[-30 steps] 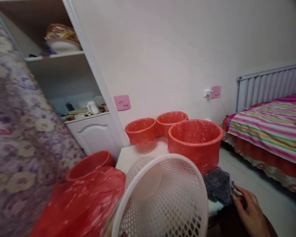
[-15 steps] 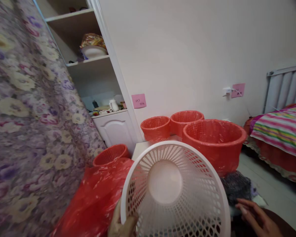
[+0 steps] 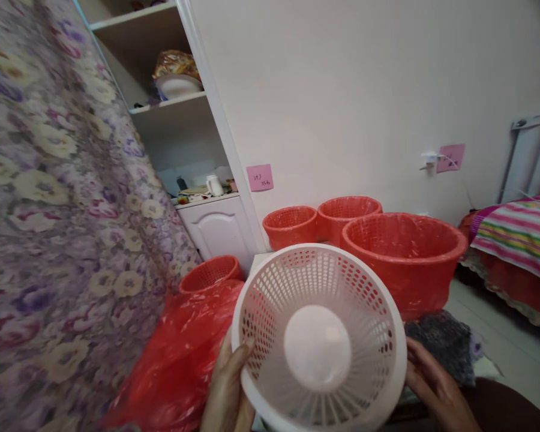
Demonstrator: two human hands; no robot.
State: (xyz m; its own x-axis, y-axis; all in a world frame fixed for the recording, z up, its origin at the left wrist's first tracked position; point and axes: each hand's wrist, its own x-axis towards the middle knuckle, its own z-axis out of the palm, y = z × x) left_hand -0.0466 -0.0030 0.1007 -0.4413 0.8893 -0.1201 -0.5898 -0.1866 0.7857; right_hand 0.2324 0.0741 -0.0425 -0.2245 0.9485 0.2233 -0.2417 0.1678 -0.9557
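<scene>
A white perforated plastic basket (image 3: pixel 318 336) is tipped toward me so that I look straight into its mouth and solid round bottom. My left hand (image 3: pixel 227 390) grips its left rim, thumb over the edge. On the opposite side, my right hand (image 3: pixel 432 390) holds the right rim. A crumpled red plastic bag (image 3: pixel 180 360) lies just left of the basket. Behind it stand three red baskets on a white table (image 3: pixel 257 264): a large one lined with red plastic (image 3: pixel 405 258) and two smaller ones (image 3: pixel 290 225) (image 3: pixel 347 210). Another red basket (image 3: pixel 209 274) sits behind the bag.
A purple floral cloth (image 3: pixel 58 228) fills the left side. White shelves and a cabinet (image 3: pixel 216 225) stand at the back left. Pink notes (image 3: pixel 260 177) hang on the wall. A grey cloth (image 3: pixel 445 339) lies at the right, and a striped bed (image 3: pixel 517 234) stands at the far right.
The white basket has tilted up to face me. My left hand has come into view on its rim, and my right hand has moved from the grey cloth onto the basket's right rim.
</scene>
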